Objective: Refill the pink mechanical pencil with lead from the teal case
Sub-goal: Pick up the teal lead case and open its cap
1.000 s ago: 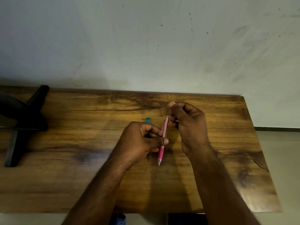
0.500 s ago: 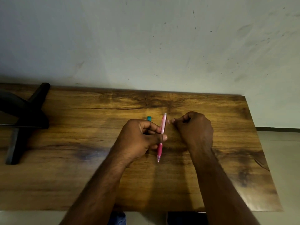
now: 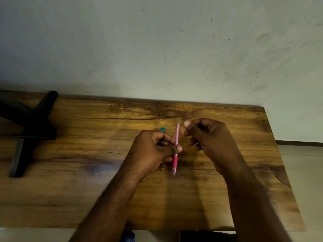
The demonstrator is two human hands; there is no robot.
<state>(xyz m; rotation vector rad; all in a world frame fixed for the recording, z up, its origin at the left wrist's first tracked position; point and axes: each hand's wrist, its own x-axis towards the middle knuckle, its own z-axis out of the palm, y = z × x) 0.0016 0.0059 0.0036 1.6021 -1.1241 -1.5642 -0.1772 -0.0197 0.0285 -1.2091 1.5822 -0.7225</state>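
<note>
Scuffed pale wall rises behind a grainy, knotted wooden bench [image 3: 87,189]. At the far left, a black cross-shaped stand [image 3: 26,130] lies on it, partly cut off by the frame edge. Only a teal corner of the case [image 3: 162,129] shows behind the left hand [image 3: 153,151], whose curled fingers [image 3: 178,148] clamp the slim pink pencil [image 3: 176,151] mid-barrel, tip pointing down above the bench. Just right of the pencil's top, the right hand [image 3: 209,142] hovers blurred, fingers curled; whether they pinch anything I cannot tell.
</note>
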